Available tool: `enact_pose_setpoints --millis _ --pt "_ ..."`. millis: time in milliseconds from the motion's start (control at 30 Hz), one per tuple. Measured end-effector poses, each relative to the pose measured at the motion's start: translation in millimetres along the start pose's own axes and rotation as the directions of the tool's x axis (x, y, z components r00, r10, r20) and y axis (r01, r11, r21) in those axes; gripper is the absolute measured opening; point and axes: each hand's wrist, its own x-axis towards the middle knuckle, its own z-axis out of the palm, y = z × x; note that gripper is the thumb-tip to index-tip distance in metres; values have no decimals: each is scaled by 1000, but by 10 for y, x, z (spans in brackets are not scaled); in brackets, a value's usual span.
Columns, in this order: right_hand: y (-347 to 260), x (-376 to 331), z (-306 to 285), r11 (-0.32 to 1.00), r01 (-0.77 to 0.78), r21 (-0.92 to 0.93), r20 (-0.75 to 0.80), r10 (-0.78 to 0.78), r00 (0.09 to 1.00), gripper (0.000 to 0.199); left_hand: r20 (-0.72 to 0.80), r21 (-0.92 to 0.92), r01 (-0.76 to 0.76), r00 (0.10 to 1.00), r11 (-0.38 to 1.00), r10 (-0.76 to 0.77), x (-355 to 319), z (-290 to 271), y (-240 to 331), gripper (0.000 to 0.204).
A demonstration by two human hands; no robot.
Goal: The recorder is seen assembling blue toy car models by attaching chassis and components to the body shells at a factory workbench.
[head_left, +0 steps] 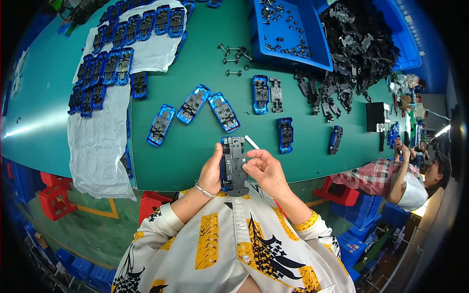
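A toy car (233, 165) with a blue body and a black chassis lies underside up between my hands, above the table's near edge. My left hand (210, 175) is closed along its left side, thumb raised. At the right side, my right hand (265, 171) pinches the chassis edge with thumb and fingertips. Just beyond lie more upturned blue toy cars (224, 112); a white stick (252, 142) is beside the held car's far end. A loose black chassis (276, 95) rests next to another upturned car (260, 94).
Wheel axles (233, 73) are scattered near a blue bin (295, 60) holding more small wheel parts. Black chassis (359, 44) are heaped at the far right. Rows of toy cars (111, 66) stand on white sheets at the left. Another person (405, 180) sits at the right.
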Motion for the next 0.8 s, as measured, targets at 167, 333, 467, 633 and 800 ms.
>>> enact_pose_setpoints --millis 167,333,467,633,800 --pt "6 6 20 1000 -5 -7 -5 5 1000 31 20 6 -2 1000 1000 2 -3 16 10 47" --pt "-8 16 26 1000 -12 2 -5 12 1000 30 72 31 -13 997 999 11 -5 -5 0 47" --pt "8 38 8 999 -34 -36 3 34 999 31 49 38 -20 999 999 18 -9 8 -9 46" --pt "37 66 -14 982 -96 -163 -33 92 995 27 23 85 -9 1000 996 7 -29 -8 -36 46" --pt "81 88 -49 973 -66 -220 -33 60 998 19 32 358 -145 989 922 143 -63 5 -93 31"
